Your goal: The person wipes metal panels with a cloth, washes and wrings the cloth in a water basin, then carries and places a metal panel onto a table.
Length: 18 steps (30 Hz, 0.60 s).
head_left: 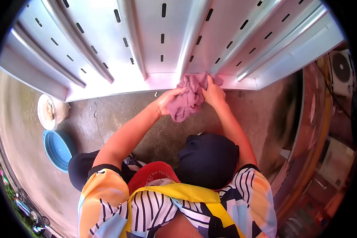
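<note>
My two hands, left and right, grip one pink cloth bunched between them. The cloth lies against the near edge of one slotted metal panel. Two vessels stand on the floor to my left: one blue basin, one whitish container.

The place looked like an outdoor yard beside a building. Damp, cracked concrete spread beneath the gripped cloth; well right of that grip stood what appeared to be an air conditioner's outdoor unit. Left of the grip, a blue basin sat on the ground, and farther out, toward the wearer, were greenery and blurred wheels.
</note>
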Tool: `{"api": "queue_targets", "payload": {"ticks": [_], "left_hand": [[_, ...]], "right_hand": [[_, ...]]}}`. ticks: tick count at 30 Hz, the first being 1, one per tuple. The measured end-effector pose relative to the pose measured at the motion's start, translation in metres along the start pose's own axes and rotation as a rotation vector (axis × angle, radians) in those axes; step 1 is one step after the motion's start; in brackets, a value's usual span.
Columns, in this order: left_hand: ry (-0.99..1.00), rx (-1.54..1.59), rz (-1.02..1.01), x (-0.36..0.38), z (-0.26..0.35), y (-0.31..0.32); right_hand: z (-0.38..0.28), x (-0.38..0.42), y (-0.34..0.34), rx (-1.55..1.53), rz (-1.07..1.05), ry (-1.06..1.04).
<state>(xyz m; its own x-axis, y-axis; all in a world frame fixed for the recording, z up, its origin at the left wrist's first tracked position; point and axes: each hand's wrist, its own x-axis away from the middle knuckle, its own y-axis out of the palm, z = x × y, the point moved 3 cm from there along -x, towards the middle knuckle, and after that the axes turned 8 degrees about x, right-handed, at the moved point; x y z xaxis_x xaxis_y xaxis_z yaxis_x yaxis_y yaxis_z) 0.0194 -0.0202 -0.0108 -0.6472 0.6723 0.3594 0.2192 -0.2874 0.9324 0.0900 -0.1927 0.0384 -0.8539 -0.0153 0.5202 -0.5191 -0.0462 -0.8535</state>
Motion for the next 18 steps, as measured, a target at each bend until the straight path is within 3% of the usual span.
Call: {"api": "queue_targets", "payload": {"ticks": [2, 3, 5, 7, 10, 15, 18], "left_hand": [[-0.029, 0.041, -0.045, 0.001, 0.000, 0.011], [-0.043, 0.011, 0.007, 0.025, 0.001, 0.002], [-0.109, -0.014, -0.072, 0.010, -0.009, 0.011], [-0.120, -0.047, -0.069, 0.011, 0.002, 0.013], [-0.137, -0.046, -0.112, 0.012, -0.001, 0.022], [-0.201, -0.079, -0.060, -0.004, -0.025, 0.019], [-0.163, 0.009, -0.076, -0.020, -0.043, 0.027]], "right_hand": [[0.010, -0.008, 0.006, -0.077, 0.080, -0.010], [-0.006, -0.012, 0.036, -0.192, 0.049, -0.166], [0.023, -0.021, 0.048, -0.287, 0.066, -0.375], [-0.012, -0.012, 0.032, -0.118, 0.023, -0.324], [-0.012, -0.001, 0.021, -0.075, 0.039, -0.312], [0.033, 0.019, 0.013, -0.023, 0.207, -0.331], [0.083, 0.015, 0.008, -0.201, 0.401, -0.108]]}}
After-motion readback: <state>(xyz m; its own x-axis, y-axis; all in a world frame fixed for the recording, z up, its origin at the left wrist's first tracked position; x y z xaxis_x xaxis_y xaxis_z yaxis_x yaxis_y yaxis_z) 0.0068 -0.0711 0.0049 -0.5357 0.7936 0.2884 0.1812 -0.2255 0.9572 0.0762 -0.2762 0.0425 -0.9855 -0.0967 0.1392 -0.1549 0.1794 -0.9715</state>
